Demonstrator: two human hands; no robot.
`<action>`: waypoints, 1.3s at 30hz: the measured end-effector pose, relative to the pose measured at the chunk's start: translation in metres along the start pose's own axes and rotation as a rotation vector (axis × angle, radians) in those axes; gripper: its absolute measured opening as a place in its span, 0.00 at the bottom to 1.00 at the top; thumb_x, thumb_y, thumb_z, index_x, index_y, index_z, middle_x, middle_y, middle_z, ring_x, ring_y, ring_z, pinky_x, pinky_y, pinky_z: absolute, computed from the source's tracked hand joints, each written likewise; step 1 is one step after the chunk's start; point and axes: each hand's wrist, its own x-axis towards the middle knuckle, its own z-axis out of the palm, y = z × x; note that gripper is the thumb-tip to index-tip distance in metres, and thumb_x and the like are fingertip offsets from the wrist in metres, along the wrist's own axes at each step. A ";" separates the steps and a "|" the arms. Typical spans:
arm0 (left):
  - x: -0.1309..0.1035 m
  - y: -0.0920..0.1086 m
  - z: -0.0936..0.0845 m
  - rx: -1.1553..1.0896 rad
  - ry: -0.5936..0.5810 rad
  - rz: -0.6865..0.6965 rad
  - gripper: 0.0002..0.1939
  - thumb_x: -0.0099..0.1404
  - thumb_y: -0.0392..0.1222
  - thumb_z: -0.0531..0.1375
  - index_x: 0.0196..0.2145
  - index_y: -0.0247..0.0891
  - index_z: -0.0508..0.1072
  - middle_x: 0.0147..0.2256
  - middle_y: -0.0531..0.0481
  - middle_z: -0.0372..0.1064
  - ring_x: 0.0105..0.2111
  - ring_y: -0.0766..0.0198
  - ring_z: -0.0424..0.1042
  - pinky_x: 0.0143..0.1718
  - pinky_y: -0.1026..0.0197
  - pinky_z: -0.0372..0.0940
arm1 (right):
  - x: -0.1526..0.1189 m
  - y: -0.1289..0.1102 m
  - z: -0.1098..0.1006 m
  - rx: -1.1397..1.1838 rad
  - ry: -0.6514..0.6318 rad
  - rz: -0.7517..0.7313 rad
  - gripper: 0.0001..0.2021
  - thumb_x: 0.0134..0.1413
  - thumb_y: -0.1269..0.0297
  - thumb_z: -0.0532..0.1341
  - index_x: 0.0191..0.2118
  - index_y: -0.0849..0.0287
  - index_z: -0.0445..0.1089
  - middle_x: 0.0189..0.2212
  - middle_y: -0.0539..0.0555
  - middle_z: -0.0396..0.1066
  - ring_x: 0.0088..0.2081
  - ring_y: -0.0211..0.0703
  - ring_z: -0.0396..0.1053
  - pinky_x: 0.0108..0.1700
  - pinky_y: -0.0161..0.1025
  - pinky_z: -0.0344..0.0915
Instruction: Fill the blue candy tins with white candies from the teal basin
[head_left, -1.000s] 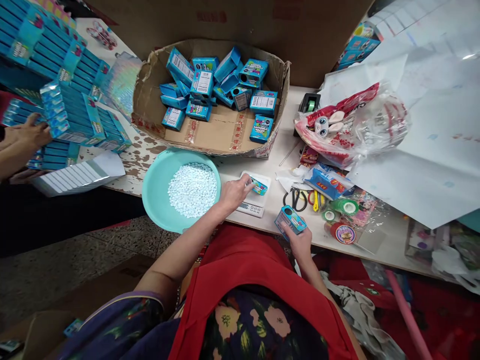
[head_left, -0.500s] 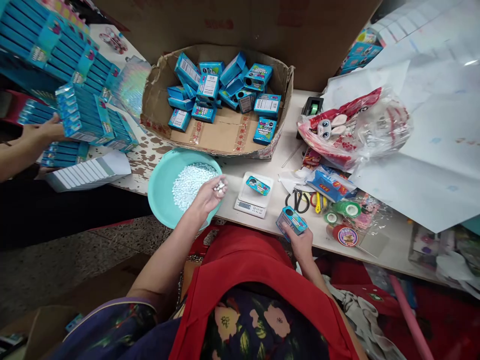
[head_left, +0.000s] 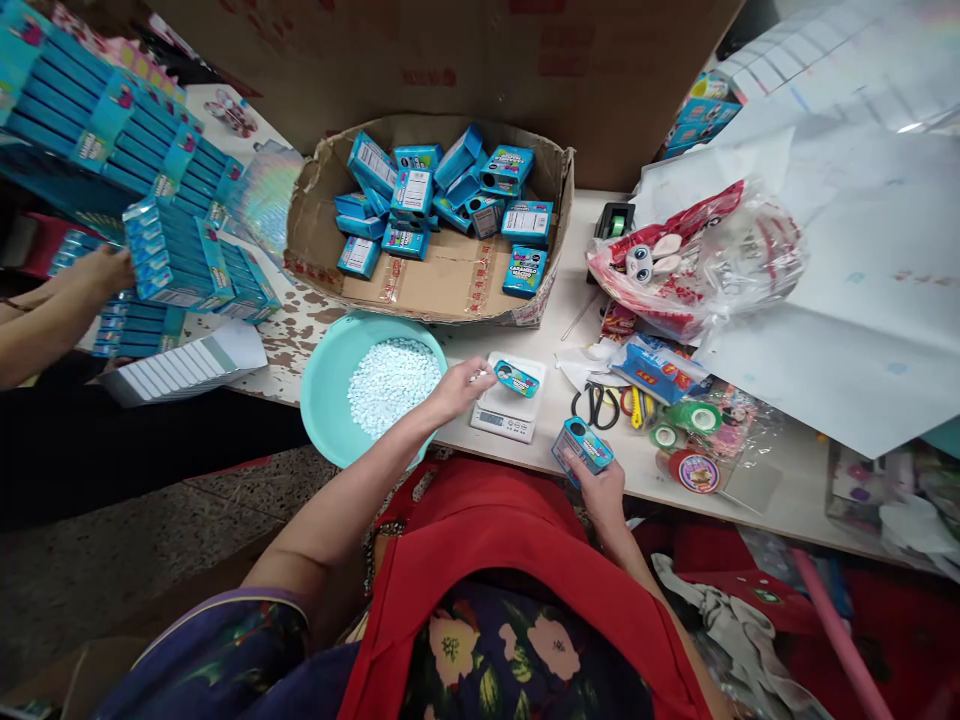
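My left hand (head_left: 456,390) is closed on small white candies, its fingertips at the left end of a blue candy box (head_left: 516,378). That box rests on a white digital scale (head_left: 502,424). Beside my wrist is a turquoise basin (head_left: 321,385) with a heap of white candies (head_left: 394,385) in it. In my right hand (head_left: 602,486), at the table's front edge, I grip another blue candy box (head_left: 581,447) with a dark round hole in its top. How many candies my left fingers hold is hidden.
Behind the basin stands a cut-down carton (head_left: 439,285) of loose blue boxes. Black-handled scissors (head_left: 595,405), tape rolls (head_left: 697,418) and a plastic bag with a rabbit print (head_left: 675,265) lie to the right. At left, another person's hand (head_left: 105,268) touches stacked blue packs (head_left: 176,255).
My left hand has moved right, from over the basin to the box on the scale, carrying candies. My right hand still holds its box in about the same place.
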 end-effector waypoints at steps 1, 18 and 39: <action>0.004 0.004 0.003 0.151 0.015 0.046 0.09 0.60 0.46 0.59 0.32 0.38 0.70 0.21 0.55 0.60 0.23 0.66 0.59 0.27 0.65 0.51 | 0.000 0.001 0.000 0.006 0.004 0.004 0.22 0.40 0.52 0.70 0.39 0.61 0.70 0.33 0.53 0.74 0.34 0.44 0.69 0.43 0.44 0.67; 0.011 0.004 -0.006 -0.777 0.095 -0.269 0.14 0.55 0.47 0.64 0.31 0.35 0.65 0.21 0.56 0.57 0.16 0.74 0.53 0.16 0.71 0.40 | -0.001 -0.002 0.001 -0.008 0.039 0.031 0.21 0.40 0.51 0.70 0.38 0.61 0.70 0.31 0.52 0.73 0.32 0.42 0.68 0.40 0.42 0.67; -0.010 -0.014 -0.009 -0.412 0.041 -0.203 0.16 0.55 0.50 0.62 0.29 0.36 0.63 0.18 0.58 0.56 0.15 0.75 0.48 0.18 0.69 0.40 | 0.016 0.026 0.021 -0.155 0.106 -0.334 0.22 0.46 0.54 0.68 0.46 0.59 0.70 0.43 0.57 0.69 0.46 0.47 0.68 0.53 0.48 0.65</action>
